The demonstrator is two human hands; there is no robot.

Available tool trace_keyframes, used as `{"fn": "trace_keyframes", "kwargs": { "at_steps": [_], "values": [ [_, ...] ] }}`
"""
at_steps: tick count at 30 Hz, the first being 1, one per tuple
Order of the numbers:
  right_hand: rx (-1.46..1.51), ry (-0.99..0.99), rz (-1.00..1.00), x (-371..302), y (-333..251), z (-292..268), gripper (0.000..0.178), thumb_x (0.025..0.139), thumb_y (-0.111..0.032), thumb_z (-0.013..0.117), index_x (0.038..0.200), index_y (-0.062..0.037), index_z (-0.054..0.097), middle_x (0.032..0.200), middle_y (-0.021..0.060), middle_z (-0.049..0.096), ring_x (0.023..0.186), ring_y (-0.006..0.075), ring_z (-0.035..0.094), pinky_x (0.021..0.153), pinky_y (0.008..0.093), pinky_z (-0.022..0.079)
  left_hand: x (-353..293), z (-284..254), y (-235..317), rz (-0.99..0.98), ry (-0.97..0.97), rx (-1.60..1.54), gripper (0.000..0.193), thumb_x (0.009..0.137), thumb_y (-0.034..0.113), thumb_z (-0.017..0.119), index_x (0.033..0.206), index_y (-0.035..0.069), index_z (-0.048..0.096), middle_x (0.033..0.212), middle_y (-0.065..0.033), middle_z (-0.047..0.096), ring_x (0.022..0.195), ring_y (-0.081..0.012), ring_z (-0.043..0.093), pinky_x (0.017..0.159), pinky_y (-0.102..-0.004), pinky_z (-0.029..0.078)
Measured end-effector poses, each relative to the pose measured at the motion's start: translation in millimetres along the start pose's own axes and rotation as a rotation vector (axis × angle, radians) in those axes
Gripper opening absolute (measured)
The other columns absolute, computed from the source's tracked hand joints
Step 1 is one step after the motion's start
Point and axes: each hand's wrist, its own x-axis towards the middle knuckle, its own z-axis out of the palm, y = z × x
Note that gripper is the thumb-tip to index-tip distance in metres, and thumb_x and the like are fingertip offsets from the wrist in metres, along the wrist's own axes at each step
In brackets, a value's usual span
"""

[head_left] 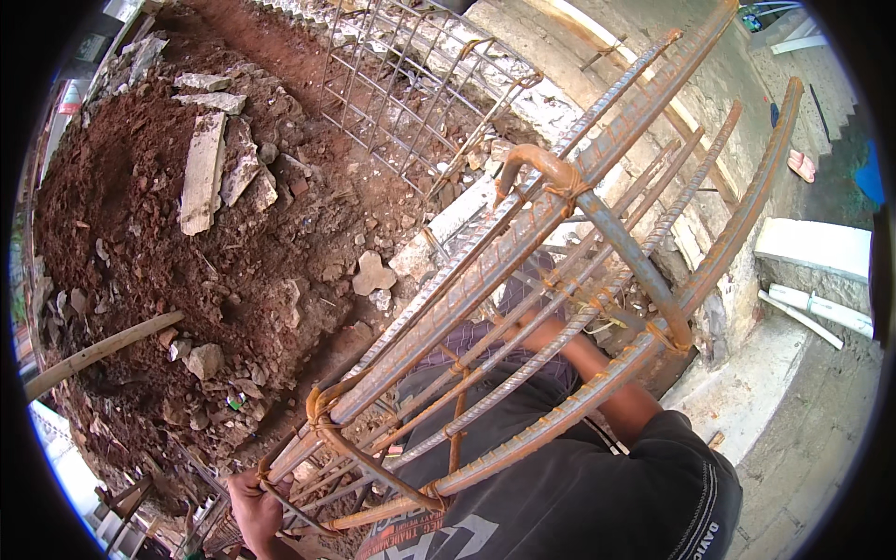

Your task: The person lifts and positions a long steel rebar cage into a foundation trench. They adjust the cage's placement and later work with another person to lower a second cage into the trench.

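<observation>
Stony red-brown soil (93,177) flanks your long, rusty steel rebar cage (504,263); visible corners (567,182) look wire-tied, remaining work unclear. Your left hand (255,506) is closed round its thin stirrup (301,511); your right hand's (538,333) grip is hidden.

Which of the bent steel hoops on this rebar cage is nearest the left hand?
The lowest-left hoop, right beside the left hand; the others, including the upper hook-ended hoop, lie farther.
</observation>
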Motion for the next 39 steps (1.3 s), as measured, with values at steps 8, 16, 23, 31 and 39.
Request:
{"fn": "trace_keyframes", "kwargs": {
  "at_steps": [8, 16, 23, 31, 39],
  "values": [
    [0.788, 0.485, -0.369, 17.9, 10.8, -47.8, 0.065, 0.088, -0.035, 0.067, 0.142, -0.0063, 0.043, 0.146, 0.0094, 0.043, 0.131, 0.0244, 0.044, 0.103, 0.0393, 0.039, -0.7, 1.6, -2.6, -0.025, -0.091, 0.024, 0.033, 0.083, 0.023, 0.077, 0.068, -0.003, 0.062, 0.053, 0.0049, 0.047, 0.057, -0.0045, 0.036, 0.050, -0.0263, 0.033],
    [0.755, 0.230, -0.733, 58.4, -24.0, -83.0, 0.067, 0.081, -0.033, 0.075, 0.137, -0.0070, 0.047, 0.138, 0.0094, 0.045, 0.130, 0.0177, 0.041, 0.104, 0.0364, 0.037, 0.8, 0.8, 7.1, 0.004, -0.071, 0.079, 0.042, 0.084, 0.028, 0.075, 0.061, -0.001, 0.055, 0.048, 0.0040, 0.039, 0.052, -0.0055, 0.031, 0.045, -0.0282, 0.027],
    [0.656, 0.560, -0.728, 72.4, -16.1, -68.1, 0.048, 0.086, -0.027, 0.071, 0.123, -0.0021, 0.055, 0.098, 0.0021, 0.059, 0.087, 0.0064, 0.052, 0.077, 0.0237, 0.042, 2.4, -4.3, 20.3, 0.005, -0.082, 0.152, 0.045, 0.085, 0.031, 0.074, 0.060, 0.000, 0.053, 0.048, 0.0039, 0.038, 0.052, -0.0053, 0.030, 0.045, -0.0282, 0.026],
    [0.978, 0.557, -0.548, 81.6, -0.1, -64.4, 0.039, 0.087, -0.004, 0.068, 0.124, -0.0009, 0.058, 0.096, 0.0014, 0.063, 0.085, 0.0074, 0.058, 0.076, 0.0228, 0.050, 6.0, -4.5, 26.3, -0.039, -0.159, 0.133, 0.042, 0.084, 0.029, 0.075, 0.061, 0.001, 0.053, 0.050, 0.0044, 0.037, 0.054, -0.0055, 0.031, 0.046, -0.0282, 0.028],
    [1.055, 0.711, -0.690, 81.9, 3.1, -38.5, 0.039, 0.089, -0.027, 0.067, 0.119, -0.0023, 0.061, 0.099, 0.0029, 0.065, 0.085, 0.0104, 0.058, 0.075, 0.0261, 0.048, 1.4, -9.3, 16.2, -0.036, -0.153, 0.130, 0.047, 0.087, 0.029, 0.073, 0.057, 0.008, 0.044, 0.055, 0.0082, 0.038, 0.055, -0.0035, 0.031, 0.048, -0.0277, 0.024]
  ]
}}
